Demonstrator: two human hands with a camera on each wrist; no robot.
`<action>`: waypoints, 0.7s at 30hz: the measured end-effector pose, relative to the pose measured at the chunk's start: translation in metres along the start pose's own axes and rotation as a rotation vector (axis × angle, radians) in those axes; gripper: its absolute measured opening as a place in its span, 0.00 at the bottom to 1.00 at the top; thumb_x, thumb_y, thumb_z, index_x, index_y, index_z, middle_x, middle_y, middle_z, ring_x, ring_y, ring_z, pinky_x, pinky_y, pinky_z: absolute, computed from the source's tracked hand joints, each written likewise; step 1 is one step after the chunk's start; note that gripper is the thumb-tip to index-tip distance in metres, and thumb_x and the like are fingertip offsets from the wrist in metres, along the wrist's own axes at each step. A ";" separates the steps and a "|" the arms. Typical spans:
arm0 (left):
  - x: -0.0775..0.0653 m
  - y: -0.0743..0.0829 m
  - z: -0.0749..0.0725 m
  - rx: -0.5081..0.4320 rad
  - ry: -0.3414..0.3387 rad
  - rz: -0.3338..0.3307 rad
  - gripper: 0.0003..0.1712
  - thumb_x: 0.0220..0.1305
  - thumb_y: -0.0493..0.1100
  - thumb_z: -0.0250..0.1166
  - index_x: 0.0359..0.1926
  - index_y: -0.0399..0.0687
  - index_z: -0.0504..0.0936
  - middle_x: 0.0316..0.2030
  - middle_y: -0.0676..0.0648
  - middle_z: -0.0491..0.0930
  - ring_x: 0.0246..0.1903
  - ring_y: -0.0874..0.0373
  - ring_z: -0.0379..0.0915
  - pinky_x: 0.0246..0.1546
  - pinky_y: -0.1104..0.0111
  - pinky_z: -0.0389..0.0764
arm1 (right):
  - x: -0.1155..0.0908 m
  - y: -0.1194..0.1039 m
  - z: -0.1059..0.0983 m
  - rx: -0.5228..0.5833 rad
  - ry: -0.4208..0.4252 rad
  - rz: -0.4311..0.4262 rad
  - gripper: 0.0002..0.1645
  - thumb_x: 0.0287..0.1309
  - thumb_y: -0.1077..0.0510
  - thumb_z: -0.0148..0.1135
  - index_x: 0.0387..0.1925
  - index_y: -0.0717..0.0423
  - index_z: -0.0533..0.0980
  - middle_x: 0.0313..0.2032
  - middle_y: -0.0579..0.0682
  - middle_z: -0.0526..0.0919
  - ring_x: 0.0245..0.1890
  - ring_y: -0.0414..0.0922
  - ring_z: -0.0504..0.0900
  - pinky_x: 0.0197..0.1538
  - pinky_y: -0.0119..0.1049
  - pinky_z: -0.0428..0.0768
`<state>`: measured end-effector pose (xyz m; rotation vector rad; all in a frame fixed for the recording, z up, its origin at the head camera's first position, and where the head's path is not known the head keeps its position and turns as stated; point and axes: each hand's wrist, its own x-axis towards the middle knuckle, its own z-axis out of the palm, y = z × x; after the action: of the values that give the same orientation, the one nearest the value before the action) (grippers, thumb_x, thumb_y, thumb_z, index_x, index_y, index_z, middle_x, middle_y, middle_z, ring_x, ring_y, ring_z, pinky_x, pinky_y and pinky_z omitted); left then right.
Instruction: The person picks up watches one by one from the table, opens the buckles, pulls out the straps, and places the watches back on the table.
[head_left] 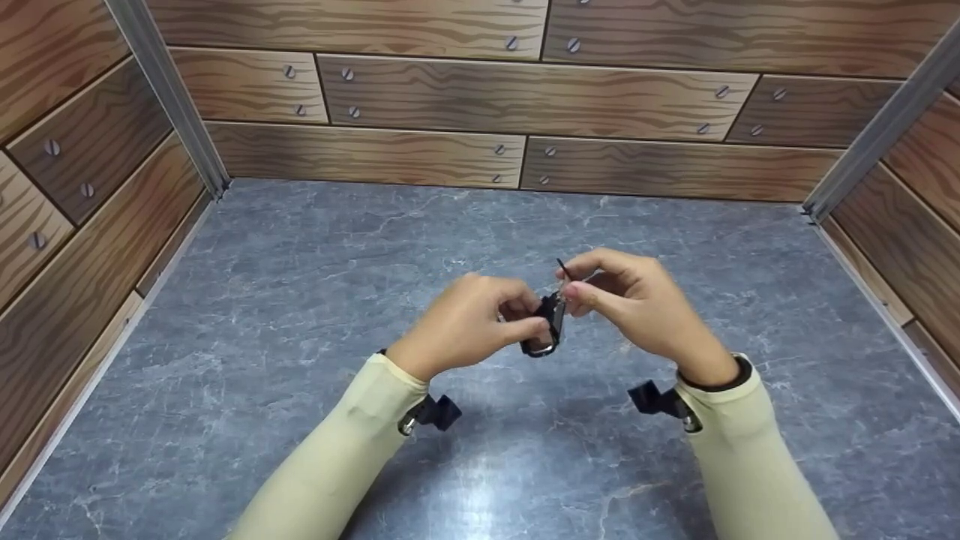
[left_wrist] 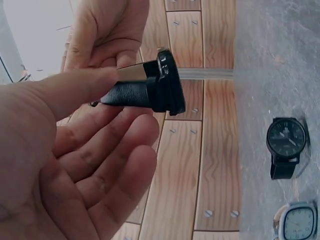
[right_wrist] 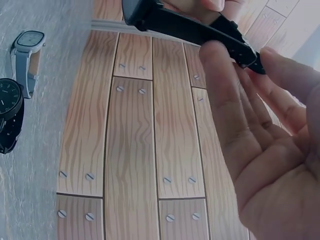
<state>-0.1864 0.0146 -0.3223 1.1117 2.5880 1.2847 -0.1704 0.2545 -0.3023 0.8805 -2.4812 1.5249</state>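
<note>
A wristwatch point(head_left: 557, 319) with a black strap point(left_wrist: 127, 94) is held between both hands, above the grey marbled table. My left hand point(head_left: 465, 322) pinches the strap between thumb and fingers, close to the dark case point(left_wrist: 170, 82). On the right, my right hand point(head_left: 645, 300) pinches the strap's free end point(right_wrist: 259, 65) between thumb and fingertips. A thin dark tip pokes up past the right fingers in the head view. The dial cannot be made out, and the fingers cover part of the strap.
Two more watches lie on the table point(head_left: 337, 247) in the wrist views: a round black one point(left_wrist: 286, 141) and a squarish light one point(left_wrist: 299, 222). Wood-patterned walls point(head_left: 525, 90) close in the table at the back and both sides, with metal posts point(head_left: 169, 90) at the corners.
</note>
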 end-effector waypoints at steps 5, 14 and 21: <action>0.000 0.000 0.000 -0.040 0.029 0.007 0.08 0.69 0.48 0.71 0.43 0.51 0.89 0.33 0.60 0.88 0.34 0.71 0.82 0.38 0.70 0.83 | 0.000 0.000 0.000 0.039 0.021 0.008 0.09 0.68 0.68 0.63 0.47 0.68 0.81 0.41 0.59 0.85 0.37 0.42 0.89 0.45 0.38 0.88; -0.001 -0.001 -0.002 -0.010 0.040 0.016 0.10 0.70 0.51 0.70 0.44 0.53 0.88 0.33 0.62 0.87 0.34 0.71 0.81 0.39 0.68 0.82 | 0.001 0.001 0.001 0.014 0.063 -0.055 0.08 0.65 0.71 0.65 0.45 0.67 0.83 0.38 0.53 0.87 0.35 0.42 0.88 0.43 0.36 0.87; 0.000 0.002 -0.003 0.014 0.170 0.094 0.08 0.72 0.46 0.67 0.44 0.51 0.89 0.38 0.56 0.86 0.37 0.68 0.80 0.39 0.68 0.83 | 0.001 0.002 0.002 -0.039 0.012 -0.089 0.09 0.65 0.69 0.67 0.46 0.63 0.85 0.38 0.52 0.87 0.36 0.42 0.88 0.41 0.33 0.87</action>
<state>-0.1858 0.0133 -0.3188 1.1894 2.6972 1.4436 -0.1713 0.2531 -0.3045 0.9586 -2.4194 1.4452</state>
